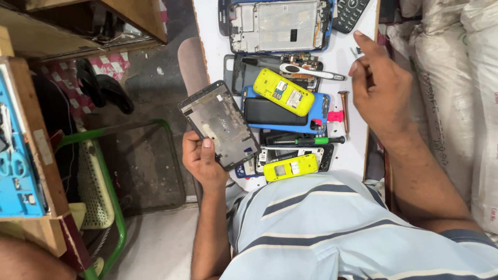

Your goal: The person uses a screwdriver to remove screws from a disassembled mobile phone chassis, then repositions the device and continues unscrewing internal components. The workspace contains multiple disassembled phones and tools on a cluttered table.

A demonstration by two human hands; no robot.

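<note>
Left hand (201,158) gripped a dark phone frame (220,125) by its lower corner, thumb on the face, holding it tilted off the left edge of the white counter (212,31), likely so the inner side faced the eye for a look. Frame hung over the floor, clear of the parts pile, touching nothing else.

Right hand (381,85) was empty, fingers loosely spread, raised over the counter's right edge near a copper-tipped screwdriver (344,110); not touching it as far as seen.

Counter was crowded: yellow handset shell (283,92) stacked on a black battery and blue phone back (317,111), a second yellow shell (290,167) at the near edge just by the striped shirt (321,228). Green-handled screwdriver (311,140) lay across the middle, a white tool (311,72) above it. Big opened phone chassis (280,25) sat at the far end, a keypad handset (350,13) beside it.

Open room: little bare counter, only a strip on the right between pile and edge. Sacks (456,78) crowded the right side; left side dropped to floor with a green-framed stool (116,207) and black sandals (104,85).
</note>
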